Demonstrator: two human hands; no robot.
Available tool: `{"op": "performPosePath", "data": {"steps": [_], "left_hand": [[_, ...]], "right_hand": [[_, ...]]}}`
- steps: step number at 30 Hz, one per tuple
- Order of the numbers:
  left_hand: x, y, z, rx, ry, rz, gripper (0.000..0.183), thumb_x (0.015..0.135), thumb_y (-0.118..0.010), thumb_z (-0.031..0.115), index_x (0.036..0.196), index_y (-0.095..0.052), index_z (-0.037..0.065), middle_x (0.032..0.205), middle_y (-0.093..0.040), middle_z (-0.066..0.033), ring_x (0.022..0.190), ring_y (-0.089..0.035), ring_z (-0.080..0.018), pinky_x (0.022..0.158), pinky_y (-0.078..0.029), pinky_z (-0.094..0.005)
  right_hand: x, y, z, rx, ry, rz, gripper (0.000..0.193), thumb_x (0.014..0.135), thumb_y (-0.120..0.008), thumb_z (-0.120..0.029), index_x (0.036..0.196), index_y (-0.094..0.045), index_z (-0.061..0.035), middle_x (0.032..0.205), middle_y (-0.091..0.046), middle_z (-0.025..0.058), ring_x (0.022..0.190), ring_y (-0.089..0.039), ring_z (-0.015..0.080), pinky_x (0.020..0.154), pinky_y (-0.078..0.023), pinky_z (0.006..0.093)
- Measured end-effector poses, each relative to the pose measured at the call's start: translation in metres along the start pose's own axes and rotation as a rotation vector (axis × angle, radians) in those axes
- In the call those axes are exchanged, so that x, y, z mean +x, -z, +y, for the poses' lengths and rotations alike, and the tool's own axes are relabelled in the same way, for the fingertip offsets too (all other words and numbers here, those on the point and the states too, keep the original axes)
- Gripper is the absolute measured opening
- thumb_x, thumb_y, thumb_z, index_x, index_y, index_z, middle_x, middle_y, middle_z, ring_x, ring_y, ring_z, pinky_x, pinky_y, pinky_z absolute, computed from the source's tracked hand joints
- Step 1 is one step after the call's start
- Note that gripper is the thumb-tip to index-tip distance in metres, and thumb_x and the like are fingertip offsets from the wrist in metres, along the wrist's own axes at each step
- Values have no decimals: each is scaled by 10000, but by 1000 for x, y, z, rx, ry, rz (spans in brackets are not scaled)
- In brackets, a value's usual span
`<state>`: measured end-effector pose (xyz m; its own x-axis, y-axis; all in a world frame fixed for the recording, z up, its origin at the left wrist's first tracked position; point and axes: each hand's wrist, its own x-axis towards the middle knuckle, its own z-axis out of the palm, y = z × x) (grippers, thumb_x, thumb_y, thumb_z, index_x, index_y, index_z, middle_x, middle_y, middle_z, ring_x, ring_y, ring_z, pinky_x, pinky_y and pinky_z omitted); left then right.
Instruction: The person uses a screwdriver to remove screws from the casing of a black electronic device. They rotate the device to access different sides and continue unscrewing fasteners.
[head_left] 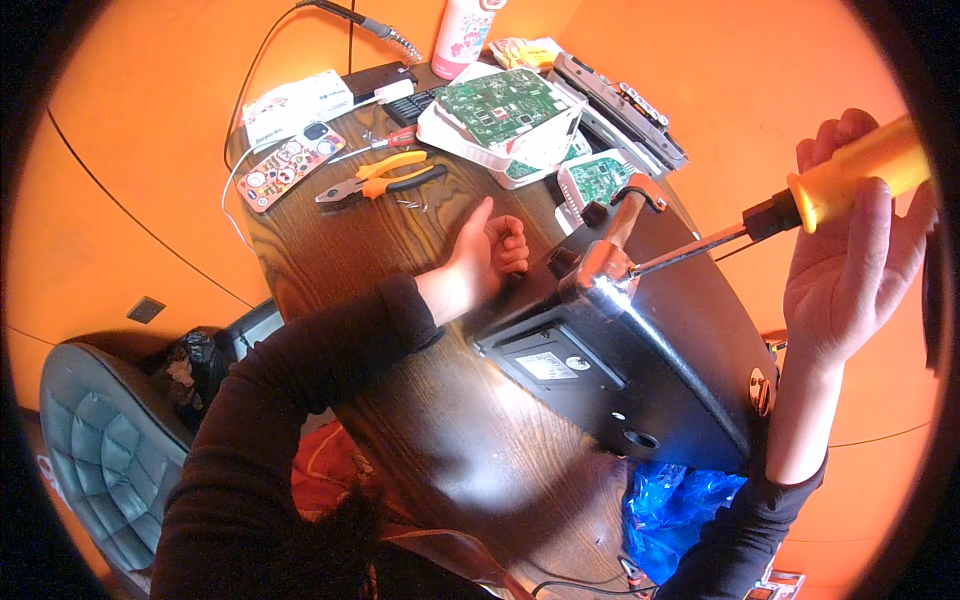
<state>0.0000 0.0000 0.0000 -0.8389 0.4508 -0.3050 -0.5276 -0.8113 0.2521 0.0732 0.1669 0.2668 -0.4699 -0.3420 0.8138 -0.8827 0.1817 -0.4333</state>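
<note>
A black case (680, 340), tilted on the table, has rounded metal fittings and a label on its near side. My right hand (840, 260) grips a screwdriver (860, 180) with a thick yellow handle, the thumb along it and the fingers behind. Its shaft slants down to the left, and the tip meets a shiny metal corner piece (605, 272) on the case. Beside the case's left end is my left hand (487, 252), its fingers curled in and the thumb raised. Whether anything lies inside those curled fingers is hidden.
Combination pliers (380, 180), a red-handled screwdriver (385, 142), loose screws (412, 205) and a phone (290, 167) lie at the far left. Green circuit boards (505, 105) and a pink-white bottle (463, 38) stand at the back. A blue plastic bag (670, 510) is below the case; a chair (105, 450) stands left.
</note>
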Motion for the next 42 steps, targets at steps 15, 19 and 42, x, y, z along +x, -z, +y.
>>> {"op": "performPosePath", "data": {"steps": [15,19,42], "left_hand": [[-3,2,2,38,-24,-35,507,904,-366,515,695,-494,71,551,-327,2,458,-288,-114,454,-255,-251],[-4,-1,2,35,-13,-6,504,904,-366,514,696,-492,72,550,-322,5,459,-289,-114,454,-255,-250],[-3,2,3,79,12,-65,516,922,-340,493,660,-482,71,547,-307,5,466,-271,-113,458,-243,-252]], "right_hand": [[3,1,2,233,2,-116,413,951,-346,-84,1360,-292,-88,1254,-420,252,1132,-481,314,972,-398,449],[5,5,-2,65,-26,51,402,959,-342,-121,1352,-295,-55,1283,-398,258,1179,-444,328,987,-380,464],[0,5,-11,278,-61,24,360,946,-400,-188,1289,-402,-78,1271,-442,190,1151,-474,306,972,-407,435]]}}
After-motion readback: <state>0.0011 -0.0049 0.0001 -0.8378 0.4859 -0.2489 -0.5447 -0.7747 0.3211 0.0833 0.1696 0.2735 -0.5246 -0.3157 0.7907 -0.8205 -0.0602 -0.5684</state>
